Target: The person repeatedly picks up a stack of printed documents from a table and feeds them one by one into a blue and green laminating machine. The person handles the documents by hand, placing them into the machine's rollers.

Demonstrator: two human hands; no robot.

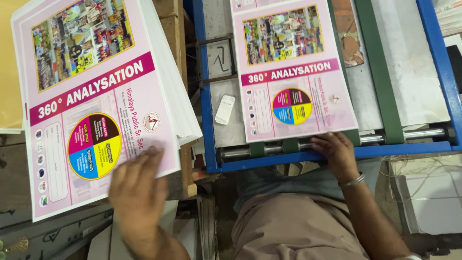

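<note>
The left hand (137,185) is lying flat and spread, fingers loosely open, on the near right corner of the top pink printed sheet (91,96) of a thick stack of sheets (175,96); it is pressing on the paper rather than gripping it (the hand is blurred, so the finer finger position is hard to tell). That sheet is running lengthwise away from the person, its photo collage at the far end and its coloured circle at the near end, the whole stack tilting slightly to the left.

The right hand (337,149) is resting palm down, fingers curled lightly, at the near edge of a second pink sheet (293,77) lying on the blue-framed machine bed (208,96). This sheet is also pointing lengthwise away, collage farthest, its near edge meeting the steel roller (418,135) with green bands. A metal bangle (352,181) is sitting on the right wrist. A small white tag (224,109) is lying on the grey bed just left of the sheet.
</note>
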